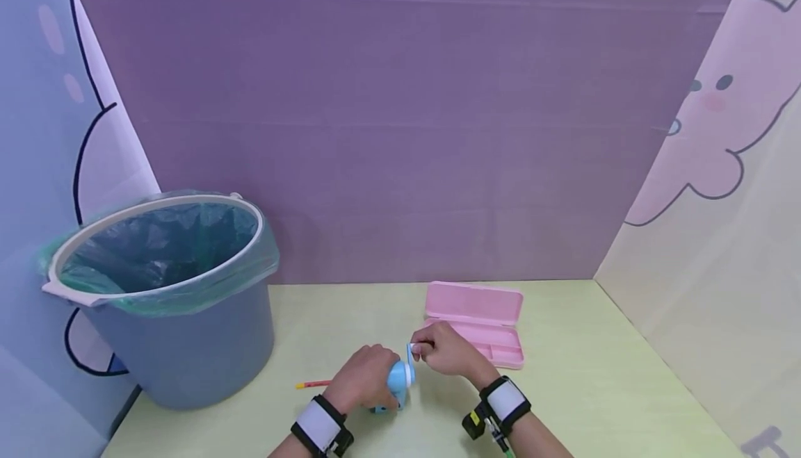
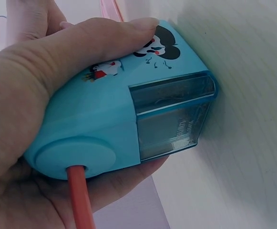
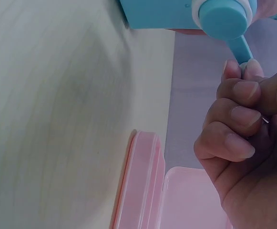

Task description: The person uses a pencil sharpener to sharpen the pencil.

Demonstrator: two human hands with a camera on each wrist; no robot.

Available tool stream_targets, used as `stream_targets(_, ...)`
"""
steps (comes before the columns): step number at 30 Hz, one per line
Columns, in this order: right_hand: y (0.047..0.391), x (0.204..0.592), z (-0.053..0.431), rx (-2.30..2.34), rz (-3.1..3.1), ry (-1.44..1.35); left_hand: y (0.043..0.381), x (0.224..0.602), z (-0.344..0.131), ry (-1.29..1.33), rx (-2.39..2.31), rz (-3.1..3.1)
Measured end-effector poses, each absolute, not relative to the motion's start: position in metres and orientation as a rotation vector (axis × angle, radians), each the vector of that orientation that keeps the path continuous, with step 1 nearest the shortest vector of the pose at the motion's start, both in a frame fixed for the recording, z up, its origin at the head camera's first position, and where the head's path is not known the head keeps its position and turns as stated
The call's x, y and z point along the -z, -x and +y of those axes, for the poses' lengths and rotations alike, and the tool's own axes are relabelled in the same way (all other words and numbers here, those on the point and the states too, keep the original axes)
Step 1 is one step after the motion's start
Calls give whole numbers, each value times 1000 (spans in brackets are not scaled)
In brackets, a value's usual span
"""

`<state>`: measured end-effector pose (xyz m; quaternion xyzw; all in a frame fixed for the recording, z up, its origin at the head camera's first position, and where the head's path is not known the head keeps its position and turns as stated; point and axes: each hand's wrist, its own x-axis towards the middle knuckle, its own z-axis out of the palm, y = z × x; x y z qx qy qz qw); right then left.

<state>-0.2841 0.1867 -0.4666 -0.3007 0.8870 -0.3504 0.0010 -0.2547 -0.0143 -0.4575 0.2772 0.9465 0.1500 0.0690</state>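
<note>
My left hand (image 1: 369,377) grips a light blue crank pencil sharpener (image 1: 398,379) from above, thumb along its cartoon-printed side in the left wrist view. A red pencil (image 2: 80,198) sticks out of the round hole in the sharpener's end; its yellow tip (image 1: 300,386) points left in the head view. The sharpener's clear blue shavings drawer (image 2: 169,119) faces the table. At the opposite end, my right hand (image 1: 447,350) pinches the knob of the blue crank handle (image 3: 240,49) between thumb and finger, with the other fingers curled. The crank points upward in the head view.
An opened pink pencil case (image 1: 478,299) lies on the table just behind my right hand. At the left stands a large grey-blue bin (image 1: 188,347) lined with a green plastic bag. A purple wall (image 1: 438,138) closes off the table's back edge.
</note>
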Motion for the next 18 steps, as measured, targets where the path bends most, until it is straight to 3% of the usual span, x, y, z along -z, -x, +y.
stream_targets(18, 287, 481, 183, 1002, 2816, 963, 255, 455, -14, -850, -433, 2836)
